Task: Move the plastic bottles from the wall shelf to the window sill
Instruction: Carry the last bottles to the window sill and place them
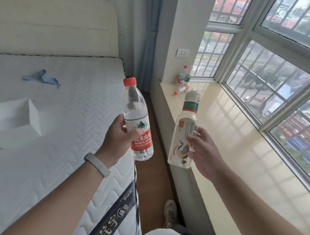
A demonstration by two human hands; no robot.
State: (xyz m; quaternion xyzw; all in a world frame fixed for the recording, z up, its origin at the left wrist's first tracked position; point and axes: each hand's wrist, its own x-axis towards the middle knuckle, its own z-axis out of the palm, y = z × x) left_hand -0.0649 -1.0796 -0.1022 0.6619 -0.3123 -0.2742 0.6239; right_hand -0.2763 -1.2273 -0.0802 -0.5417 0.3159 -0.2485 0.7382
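My left hand (120, 136) grips a clear bottle with a red cap and red label (137, 120), held upright over the gap between bed and wall. My right hand (205, 150) grips a square clear bottle with a green neck band and a crane picture (183, 135), tilted slightly, just above the near edge of the cream window sill (231, 125). At the sill's far end stand two bottles, one red-capped (182, 76) and one green-labelled (188, 77). A third red-capped bottle (181, 89) lies on its side in front of them.
A white quilted mattress (70, 116) fills the left, with a blue cloth (42, 77) and a white box (14, 117) on it. A narrow strip of wooden floor (152, 180) runs between bed and sill, with my shoe (169, 213) on it. Barred windows (271, 78) line the sill.
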